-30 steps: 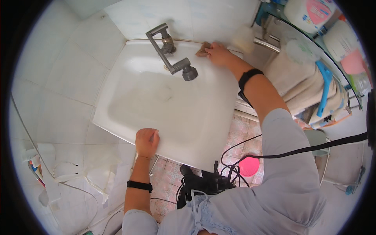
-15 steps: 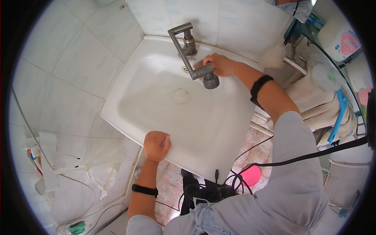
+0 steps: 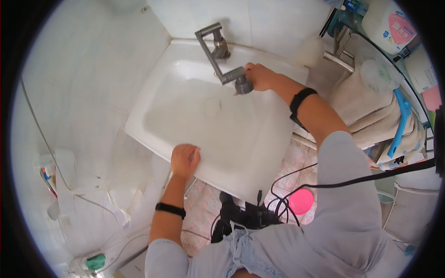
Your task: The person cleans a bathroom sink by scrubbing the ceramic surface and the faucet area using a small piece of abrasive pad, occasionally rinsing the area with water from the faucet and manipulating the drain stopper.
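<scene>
A white washbasin (image 3: 132, 129) stands in the corner below me. Its grey jointed faucet (image 3: 204, 44) reaches over the bowl and ends in a round spout head (image 3: 244, 86). My right hand (image 3: 260, 77) is just right of and behind that head, above the back right of the bowl. Its fingers are curled and partly hidden by the spout, so what they hold, if anything, does not show. My left hand (image 3: 185, 161) is loosely closed at the front left rim. A hollow shows between thumb and fingers, with nothing visible in it.
At right, beige towels (image 3: 371, 106) hang below a glass shelf with a white bottle (image 3: 389, 28); a blue brush-like tool (image 3: 401, 120) hangs there. Black cables (image 3: 282, 204) loop near a pink disc (image 3: 301, 201) on the tiled floor. Tiled walls border the basin.
The view has shifted slightly. My right hand has stayed beside the spout, and less of its fingers shows now. My left hand remains at the front left rim.
</scene>
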{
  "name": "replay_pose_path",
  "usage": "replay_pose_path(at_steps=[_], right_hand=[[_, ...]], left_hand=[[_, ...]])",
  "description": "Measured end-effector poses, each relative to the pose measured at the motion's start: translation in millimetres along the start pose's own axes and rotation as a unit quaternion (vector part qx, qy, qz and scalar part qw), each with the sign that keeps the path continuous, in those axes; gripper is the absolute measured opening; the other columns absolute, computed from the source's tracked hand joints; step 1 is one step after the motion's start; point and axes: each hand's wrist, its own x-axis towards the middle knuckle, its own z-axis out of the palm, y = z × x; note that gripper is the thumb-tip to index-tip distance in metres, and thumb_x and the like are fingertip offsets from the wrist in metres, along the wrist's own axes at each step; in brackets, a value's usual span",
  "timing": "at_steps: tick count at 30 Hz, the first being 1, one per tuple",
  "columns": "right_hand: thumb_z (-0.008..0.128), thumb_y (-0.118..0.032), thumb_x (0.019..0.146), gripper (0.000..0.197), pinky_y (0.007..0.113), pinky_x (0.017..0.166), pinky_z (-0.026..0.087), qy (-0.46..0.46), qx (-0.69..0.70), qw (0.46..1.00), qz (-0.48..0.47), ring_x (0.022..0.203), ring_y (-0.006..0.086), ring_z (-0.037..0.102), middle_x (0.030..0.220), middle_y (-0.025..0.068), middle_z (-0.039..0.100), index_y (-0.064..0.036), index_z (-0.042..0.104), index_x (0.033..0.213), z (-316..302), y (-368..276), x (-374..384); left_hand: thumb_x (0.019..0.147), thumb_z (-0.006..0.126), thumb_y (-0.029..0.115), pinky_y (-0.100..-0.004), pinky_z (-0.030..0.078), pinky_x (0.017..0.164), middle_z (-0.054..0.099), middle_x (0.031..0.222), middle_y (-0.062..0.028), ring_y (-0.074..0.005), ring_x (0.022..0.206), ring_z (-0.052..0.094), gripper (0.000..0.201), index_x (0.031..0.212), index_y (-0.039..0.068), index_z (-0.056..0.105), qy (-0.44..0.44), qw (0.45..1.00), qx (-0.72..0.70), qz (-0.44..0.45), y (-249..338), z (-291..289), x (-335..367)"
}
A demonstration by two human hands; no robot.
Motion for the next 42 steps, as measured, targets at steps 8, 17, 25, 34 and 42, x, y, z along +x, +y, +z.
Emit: replay_pose_path(at_steps=[8,17,25,34,42], right_hand=[[0.048,-0.022,0.084,0.02,0.035,0.082,0.04,-0.025,0.037,0.999,0.013,0.099,0.0225,0.048,0.088,0.0019,0.062,-0.017,0.062,0.098,12.5,-23.8,-93.1],[0.054,-0.017,0.081,0.015,0.035,0.082,0.04,0.035,0.09,0.995,0.001,0.097,0.0225,0.05,0.092,0.0023,0.061,-0.0154,0.062,0.094,17.1,-65.6,-135.2],[0.062,-0.006,0.075,0.021,0.034,0.081,0.041,0.213,0.127,0.961,0.121,0.095,0.0232,0.049,0.101,-0.0015,0.06,-0.0139,0.062,0.095,48.0,-108.7,-163.9],[0.048,-0.017,0.085,0.019,0.036,0.072,0.044,0.208,0.141,0.925,0.284,0.087,0.0305,0.051,0.087,0.0077,0.06,-0.0134,0.056,0.101,41.8,-126.0,-111.0],[0.042,-0.025,0.091,0.025,0.033,0.085,0.04,0.21,0.655,0.592,0.42,0.099,0.0124,0.048,0.104,0.0023,0.053,-0.0094,0.048,0.11,41.0,-115.1,-79.2]], left_hand=[[0.074,0.06,0.02,-0.0386,0.044,0.072,0.062,0.081,-0.0076,-0.0276,0.08,0.056,0.014,0.076,0.007,0.062,-0.121,0.992,0.013,-0.033,-12.5,3.5,13.0],[0.079,0.05,0.038,-0.0405,0.034,0.097,0.042,0.129,-0.008,-0.027,0.121,0.035,0.054,0.129,0.018,0.04,-0.362,0.906,0.185,-0.12,-75.9,49.2,121.0],[0.079,0.048,0.047,-0.0478,0.022,0.102,0.018,0.141,-0.0167,-0.037,0.128,0.02,0.072,0.136,0.01,0.024,-0.511,0.837,0.196,-0.019,-50.3,127.8,167.0],[0.073,0.062,0.023,-0.0394,0.032,0.1,0.02,0.139,-0.0193,-0.0354,0.125,0.028,0.072,0.135,0.017,0.027,-0.511,0.842,0.101,0.139,-98.2,98.3,190.2],[0.076,0.063,0.035,-0.0346,0.036,0.096,0.04,0.126,-0.0113,-0.0251,0.113,0.043,0.067,0.13,0.01,0.034,-0.523,0.825,-0.214,-0.024,-51.2,64.5,197.9]])
